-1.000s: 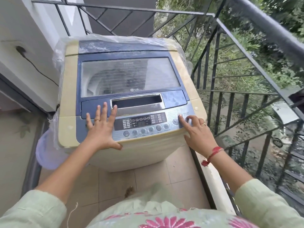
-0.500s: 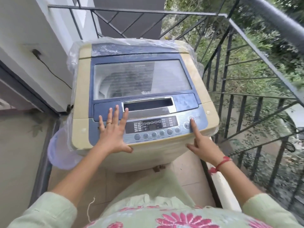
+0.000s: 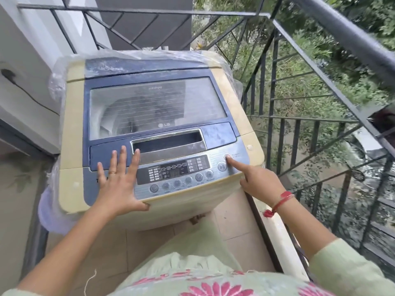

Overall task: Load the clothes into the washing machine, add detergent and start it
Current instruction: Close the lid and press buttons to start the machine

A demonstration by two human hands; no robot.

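While the left hand [image 3: 119, 180] — grip released — lies flat on the closed lid of the cream-and-blue plastic washing machine [image 3: 72, 116] beside the grey metal railing [image 3: 346, 32], the right hand [image 3: 259, 182] presses one straight forefinger on a round silver button [image 3: 226, 155] — grasping nothing.

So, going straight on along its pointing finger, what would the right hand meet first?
The round silver button at the grey control panel's right end; the right hand's fingertip seems already on it.

The tiled floor [image 3: 232, 220] carries the washing machine [image 3: 149, 103], which stands upright at twelve o'clock. Bare tiles show at its six o'clock side.
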